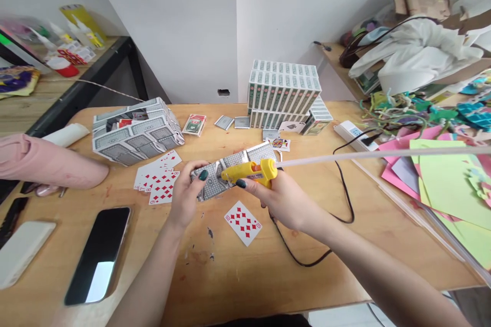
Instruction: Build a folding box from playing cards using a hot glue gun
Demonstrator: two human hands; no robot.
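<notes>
My left hand (187,191) grips the left end of a long piece built of grey-backed playing cards (213,187), its thumb pressed on top. Wrapped in my right hand (286,196) is a yellow hot glue gun (251,171). The gun's nozzle points left and meets the card piece close to my left thumb; whether glue is coming out cannot be seen. A long translucent glue stick (345,157) runs out of the gun's back to the right. Below the piece, a ten of diamonds (243,223) lies face up. Several more diamond cards (163,187) are fanned beside my left hand.
A box-like card structure (136,135) stands at the back left, near a red-and-green card pack (194,125). Stacked card boxes (282,94) rise at the back. A black cord (351,209) loops on the right by a power strip (355,135). A phone (97,255) lies front left.
</notes>
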